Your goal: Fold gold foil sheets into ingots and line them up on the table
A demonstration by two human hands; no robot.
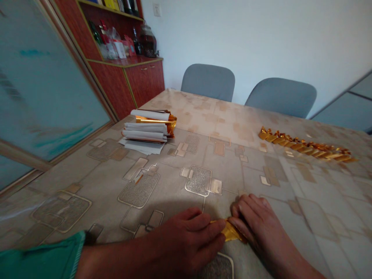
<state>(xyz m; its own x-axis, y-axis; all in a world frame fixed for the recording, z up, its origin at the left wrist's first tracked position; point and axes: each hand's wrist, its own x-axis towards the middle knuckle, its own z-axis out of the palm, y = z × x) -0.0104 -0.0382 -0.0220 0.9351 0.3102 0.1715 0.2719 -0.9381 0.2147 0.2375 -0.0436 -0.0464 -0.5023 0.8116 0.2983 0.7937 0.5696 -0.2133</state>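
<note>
A small piece of folded gold foil paper (231,233) lies at the near part of the table, partly covered by both hands. My left hand (188,236) presses on its left side, fingers together and reaching over it. From the right, my right hand (255,219) grips the paper's other edge with curled fingers and the thumb along it. Farther off to the left is a stack of folded gold-and-white paper sheets (148,133). On the right, a row of folded gold paper pieces (305,147) leans one against another.
A patterned cloth (174,174) covers the table. Two grey chairs (207,81) stand at its far edge. Behind on the left is a red-brown cabinet (145,83) with bottles and a glass jar (148,40). A frosted sliding door (52,77) borders the left side.
</note>
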